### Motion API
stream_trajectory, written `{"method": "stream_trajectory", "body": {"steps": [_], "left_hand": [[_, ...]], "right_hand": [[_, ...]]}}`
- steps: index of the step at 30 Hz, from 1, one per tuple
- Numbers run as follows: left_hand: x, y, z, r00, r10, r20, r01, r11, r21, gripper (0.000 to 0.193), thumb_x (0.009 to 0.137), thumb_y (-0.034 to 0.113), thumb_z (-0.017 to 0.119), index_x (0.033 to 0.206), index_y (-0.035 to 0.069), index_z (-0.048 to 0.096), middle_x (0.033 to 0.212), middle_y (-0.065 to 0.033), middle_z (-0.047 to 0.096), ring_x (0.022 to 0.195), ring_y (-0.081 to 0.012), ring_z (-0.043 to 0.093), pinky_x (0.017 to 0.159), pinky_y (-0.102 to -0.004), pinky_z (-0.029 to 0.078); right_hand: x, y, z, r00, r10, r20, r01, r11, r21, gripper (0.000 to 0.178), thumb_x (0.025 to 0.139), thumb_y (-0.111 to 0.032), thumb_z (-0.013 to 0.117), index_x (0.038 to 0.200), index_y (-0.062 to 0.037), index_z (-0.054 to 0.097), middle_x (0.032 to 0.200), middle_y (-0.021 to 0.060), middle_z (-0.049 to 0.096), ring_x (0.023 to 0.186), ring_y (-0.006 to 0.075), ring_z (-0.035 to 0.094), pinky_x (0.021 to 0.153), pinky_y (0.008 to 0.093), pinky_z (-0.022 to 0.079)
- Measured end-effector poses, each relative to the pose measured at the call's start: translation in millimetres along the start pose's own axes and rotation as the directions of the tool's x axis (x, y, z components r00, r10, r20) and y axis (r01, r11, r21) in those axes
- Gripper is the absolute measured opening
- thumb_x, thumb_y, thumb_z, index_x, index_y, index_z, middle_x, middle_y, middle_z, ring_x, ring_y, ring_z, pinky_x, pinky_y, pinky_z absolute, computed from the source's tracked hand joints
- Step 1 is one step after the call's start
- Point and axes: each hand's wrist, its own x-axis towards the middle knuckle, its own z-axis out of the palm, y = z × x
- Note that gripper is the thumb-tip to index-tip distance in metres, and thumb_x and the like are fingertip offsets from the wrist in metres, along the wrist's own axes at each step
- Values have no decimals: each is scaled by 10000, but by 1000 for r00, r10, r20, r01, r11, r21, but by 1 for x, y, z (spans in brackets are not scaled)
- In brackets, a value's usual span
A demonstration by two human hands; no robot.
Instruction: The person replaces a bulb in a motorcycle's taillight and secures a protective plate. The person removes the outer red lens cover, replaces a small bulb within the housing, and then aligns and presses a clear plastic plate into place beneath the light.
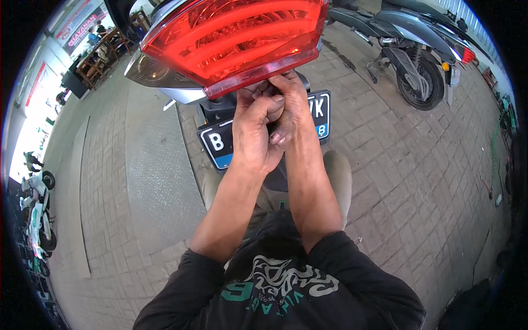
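1. Reference: I read the clock face in my head view, centred on the paired hands, with 12 o'clock at the upper edge.
2. Tail light (242, 41): it lies at 11 o'clock, directly above both hands. Its long axis runs from between 8 and 9 o'clock to between 2 and 3 o'clock, so its lower edge rises toward my right.
3. Left hand (254, 124): fingers curled, thumb folded across toward the right hand. Its upper part meets the lower edge of the light in my view. I can't make out what, if anything, it grips.
4. Right hand (295, 104): fingers bent, with the uppermost pointing to 12 o'clock and passing up to the lower edge. Its hold is also hidden from me.
5. Key relation: both hands are close under the edge and set side by side, the right reaching slightly higher. I judge the right nearer; actual contact is unconfirmed.
6. Number plate (225, 146): behind the hands, showing at 8 and 3 o'clock.
7. Turn signal (157, 71): at 10 o'clock, beside the light.
8. Second scooter (410, 71): at 2 to 3 o'clock, well apart.
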Motion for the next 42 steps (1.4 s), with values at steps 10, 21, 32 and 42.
{"method": "stream_trajectory", "body": {"steps": [10,21,32,42], "left_hand": [[-3,1,0,1000,-9,-11,9,1000,11,154,813,54,448,960,91,472,520,43,285,336,-68,277,363,-215,284],[-5,3,-5,1000,-24,6,24,1000,-3,357,829,58,435,1184,88,467,522,48,266,346,-65,281,371,-207,298],[2,2,-9,998,-17,61,17,1000,0,173,831,70,439,993,49,496,527,47,266,363,-58,272,370,-212,275],[1,9,-4,986,-115,120,130,984,-120,63,824,71,445,864,52,490,511,51,274,380,-72,282,417,-220,275]], "right_hand": [[0,-11,9,996,87,5,-87,995,43,181,831,-44,562,1009,-10,572,879,114,646,713,202,640,604,290,524],[-8,-6,21,993,1,-117,-20,987,-159,220,791,2,533,1005,-4,581,848,87,638,717,178,619,662,286,505],[-3,-1,20,996,-34,-84,36,999,17,243,831,-28,487,1068,4,534,970,114,610,823,204,608,732,311,501],[-1,-5,27,976,-32,-217,-24,968,-251,175,833,-72,503,979,-5,572,914,111,614,806,190,584,740,304,475]]}}
